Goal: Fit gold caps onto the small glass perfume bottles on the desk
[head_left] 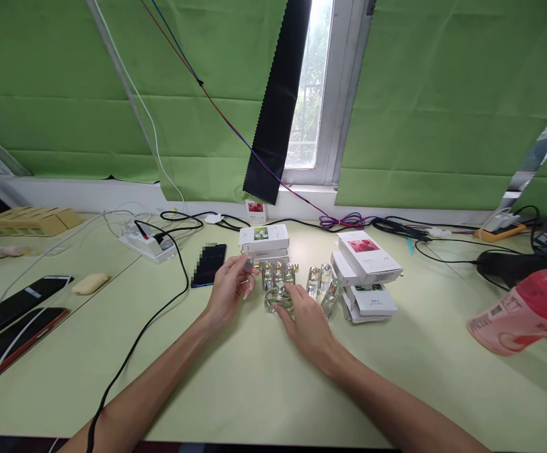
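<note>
Left hand (230, 284) pinches a small cap (248, 263), probably; right hand (304, 314) grips round bottle (279, 301) mid-frame. Upright bottles (278, 274) behind untouched.

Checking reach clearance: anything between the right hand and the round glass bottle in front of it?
Nothing visible. The right hand already rests on the round bottle. The left hand holds a small cap just left of the row of small bottles behind it.
</note>
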`<state>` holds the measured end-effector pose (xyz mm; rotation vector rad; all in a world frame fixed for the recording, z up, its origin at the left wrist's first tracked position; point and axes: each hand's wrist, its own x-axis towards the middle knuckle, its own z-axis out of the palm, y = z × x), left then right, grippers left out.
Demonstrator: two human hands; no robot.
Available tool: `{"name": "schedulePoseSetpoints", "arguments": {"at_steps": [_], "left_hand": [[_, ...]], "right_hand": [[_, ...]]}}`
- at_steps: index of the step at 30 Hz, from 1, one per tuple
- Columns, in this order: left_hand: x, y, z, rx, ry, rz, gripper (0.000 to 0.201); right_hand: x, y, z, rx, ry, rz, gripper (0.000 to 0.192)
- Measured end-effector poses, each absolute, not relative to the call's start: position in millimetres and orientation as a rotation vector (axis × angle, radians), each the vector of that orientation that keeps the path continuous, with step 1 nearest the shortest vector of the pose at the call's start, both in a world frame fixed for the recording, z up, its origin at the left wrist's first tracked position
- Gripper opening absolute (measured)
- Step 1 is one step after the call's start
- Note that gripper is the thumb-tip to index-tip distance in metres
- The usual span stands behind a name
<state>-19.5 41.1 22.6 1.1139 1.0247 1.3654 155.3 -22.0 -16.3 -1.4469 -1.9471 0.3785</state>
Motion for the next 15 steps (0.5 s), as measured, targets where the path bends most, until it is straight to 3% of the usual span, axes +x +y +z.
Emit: {"name": "schedulePoseSetpoints", "arguments": {"at_steps": [5, 15], "left_hand": [[-15.1, 37.6, 17.8, 1.335, 1.075, 1.469, 0.040], [-9.5, 22.5, 5.8, 2.244, 1.112, 1.541, 0.029]], "right_hand": [[155.6, -21.5, -17.5, -1.411, -1.961, 0.381, 0.036], [154.6, -21.8, -17.0, -1.358, -1.964, 0.391, 0.038]]}}
